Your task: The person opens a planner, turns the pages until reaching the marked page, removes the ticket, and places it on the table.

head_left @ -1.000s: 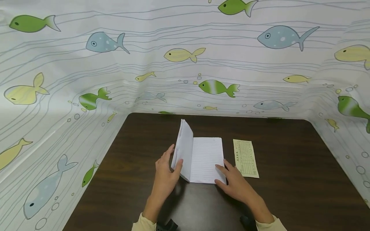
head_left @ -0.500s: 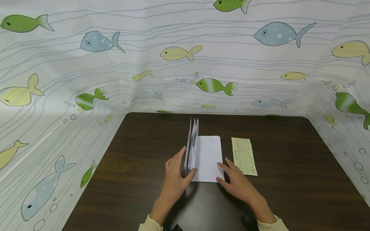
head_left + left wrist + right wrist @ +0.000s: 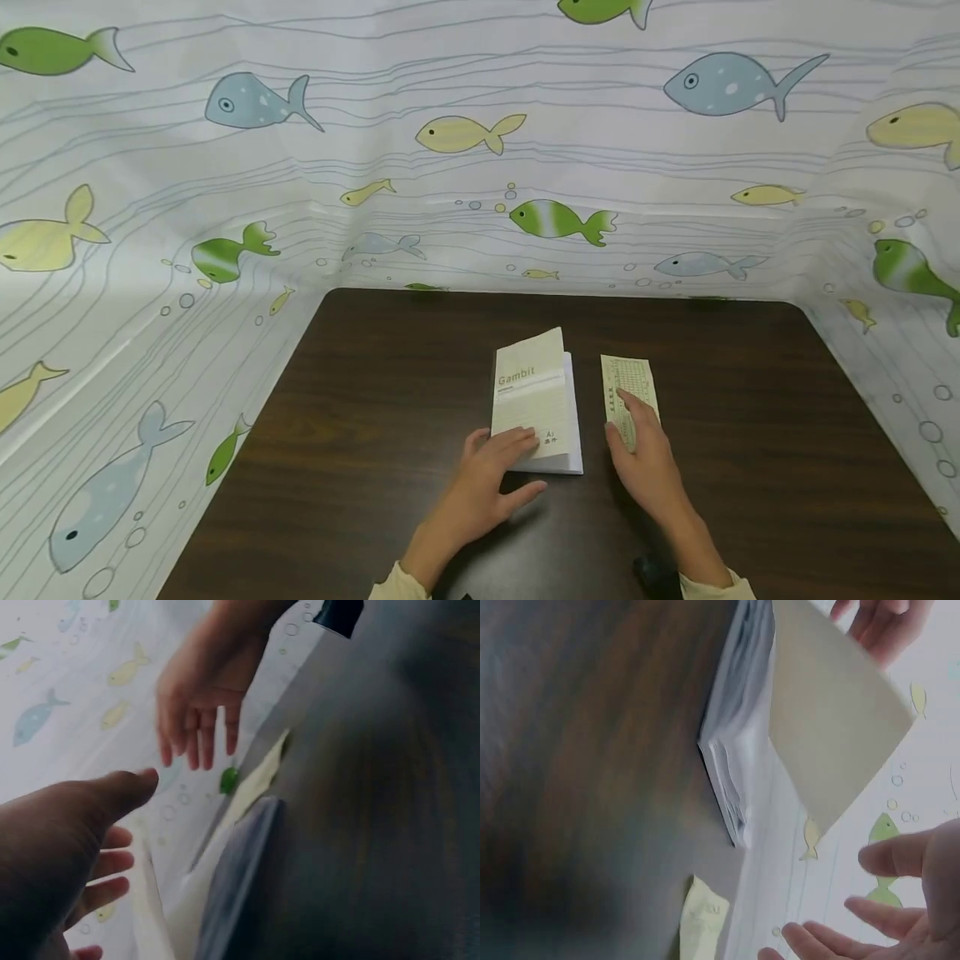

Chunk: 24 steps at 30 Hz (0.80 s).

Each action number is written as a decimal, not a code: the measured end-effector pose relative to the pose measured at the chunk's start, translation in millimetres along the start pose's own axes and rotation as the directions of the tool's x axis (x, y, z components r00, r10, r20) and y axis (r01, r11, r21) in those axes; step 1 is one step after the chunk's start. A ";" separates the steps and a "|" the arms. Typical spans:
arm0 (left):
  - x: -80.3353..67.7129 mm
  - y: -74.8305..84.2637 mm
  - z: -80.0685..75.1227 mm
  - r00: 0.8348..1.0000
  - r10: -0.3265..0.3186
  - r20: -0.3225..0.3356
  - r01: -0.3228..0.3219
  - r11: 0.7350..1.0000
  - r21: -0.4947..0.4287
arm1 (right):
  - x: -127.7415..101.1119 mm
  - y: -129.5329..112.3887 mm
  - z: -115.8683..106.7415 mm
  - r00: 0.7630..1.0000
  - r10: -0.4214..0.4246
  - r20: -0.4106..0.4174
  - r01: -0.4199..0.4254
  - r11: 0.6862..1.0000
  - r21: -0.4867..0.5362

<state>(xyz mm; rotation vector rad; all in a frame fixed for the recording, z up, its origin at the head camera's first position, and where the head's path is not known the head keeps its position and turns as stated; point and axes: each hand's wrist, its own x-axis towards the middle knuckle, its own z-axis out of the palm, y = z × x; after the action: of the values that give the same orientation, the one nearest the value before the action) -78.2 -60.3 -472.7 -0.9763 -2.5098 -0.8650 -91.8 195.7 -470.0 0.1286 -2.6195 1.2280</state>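
Observation:
A cream-covered notebook (image 3: 528,400) with "Gambit" printed on it lies in the middle of the table. Its front cover (image 3: 832,712) stands partly raised in the right wrist view, over a thick block of white pages. My left hand (image 3: 480,492) has its extended fingers over the lower left of the cover, thumb spread apart near the bottom edge. To the right of the notebook lies a pale yellow printed slip (image 3: 633,375). Over the slip's lower part is my right hand (image 3: 648,467), fingers extended and relaxed, gripping nothing; it hides some of the print.
The dark wood-grain table (image 3: 375,392) reaches back to a white sheet (image 3: 450,225) patterned with fish, which rises along the back and both sides. A black object (image 3: 652,573) shows by the right wrist.
The notebook's raised pages and cover have swung over to the right, so the front cover now shows. My left hand followed them rightward; my right hand left the notebook's edge for the yellow slip.

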 end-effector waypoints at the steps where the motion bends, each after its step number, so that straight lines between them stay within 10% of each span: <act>1: -1.9 -0.7 1.0 1.000 -0.010 0.026 0.010 1.000 0.013 | -0.7 0.2 2.7 1.000 -0.006 0.023 0.006 1.000 -0.006; 14: -22.0 -21.4 17.5 0.992 -0.048 0.119 0.027 0.985 0.170 | -7.9 -7.0 35.4 0.950 -0.264 0.167 0.290 0.944 -0.156; 24: -24.9 -31.7 23.4 0.989 -0.097 0.114 0.082 0.988 0.131 | -4.8 -9.5 46.5 0.882 -0.185 0.434 0.325 0.905 -0.274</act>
<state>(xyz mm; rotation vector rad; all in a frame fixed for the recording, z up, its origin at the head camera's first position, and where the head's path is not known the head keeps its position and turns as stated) -83.8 -76.5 -516.1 -0.9056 -2.6917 -0.6815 -93.9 153.9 -492.8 0.7124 -2.9828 0.6992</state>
